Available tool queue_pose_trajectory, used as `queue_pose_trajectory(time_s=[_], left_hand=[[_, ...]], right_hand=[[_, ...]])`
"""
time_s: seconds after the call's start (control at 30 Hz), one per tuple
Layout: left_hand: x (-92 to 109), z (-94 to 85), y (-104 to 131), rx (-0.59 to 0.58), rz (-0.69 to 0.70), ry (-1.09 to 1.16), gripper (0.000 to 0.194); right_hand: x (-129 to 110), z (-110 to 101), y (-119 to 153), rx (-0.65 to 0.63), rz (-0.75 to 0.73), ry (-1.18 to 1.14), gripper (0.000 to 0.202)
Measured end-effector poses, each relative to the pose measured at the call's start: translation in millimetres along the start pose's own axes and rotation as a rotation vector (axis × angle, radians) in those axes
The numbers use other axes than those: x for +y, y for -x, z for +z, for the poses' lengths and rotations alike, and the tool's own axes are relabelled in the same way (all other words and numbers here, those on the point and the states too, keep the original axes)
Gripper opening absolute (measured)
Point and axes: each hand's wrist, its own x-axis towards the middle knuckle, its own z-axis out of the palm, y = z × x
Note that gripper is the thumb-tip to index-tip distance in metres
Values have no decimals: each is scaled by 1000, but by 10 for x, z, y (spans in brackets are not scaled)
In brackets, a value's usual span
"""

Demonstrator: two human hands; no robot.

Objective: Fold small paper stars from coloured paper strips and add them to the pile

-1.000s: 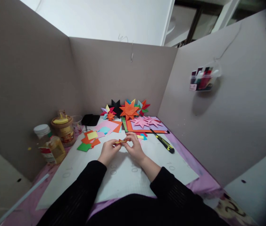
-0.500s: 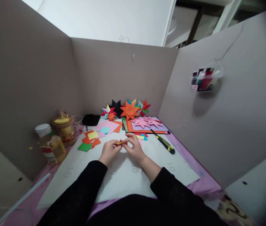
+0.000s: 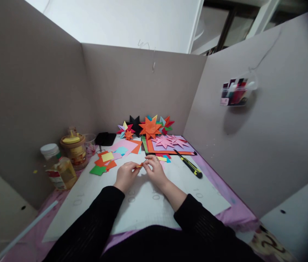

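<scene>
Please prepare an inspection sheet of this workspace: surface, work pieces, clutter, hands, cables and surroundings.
Surface: large white sheet with handwritten numbers, over a pink-purple covering.
Work pieces: small orange and yellow folded paper piece, between the hands.
Clutter: flat green paper piece among other coloured papers; slim black and yellow cutter; clear plastic cup.
Hands: bare left hand pinches the folded piece; bare right hand has fingertips beside it, grip unclear.
Cables: thin grey wire or cord at upper right.
Surroundings: flat grey panels at back and sides; large orange paper star before the back one.
</scene>
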Motion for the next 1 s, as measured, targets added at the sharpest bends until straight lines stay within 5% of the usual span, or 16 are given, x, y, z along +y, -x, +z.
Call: queue_pose_trajectory(time_s=[0.33,0.73,1.0], left_hand=[[29,-18,-2,-23,-8,-58,15],[78,11,-43,-100,-370,347,21],[149,-11,-33,-95,-383,391,21]], right_hand=[[-3,20,-1,37,43,-53,5],[-17,2,16,78,-67,22,7],[-24,-14,28,74,-79,53,5]])
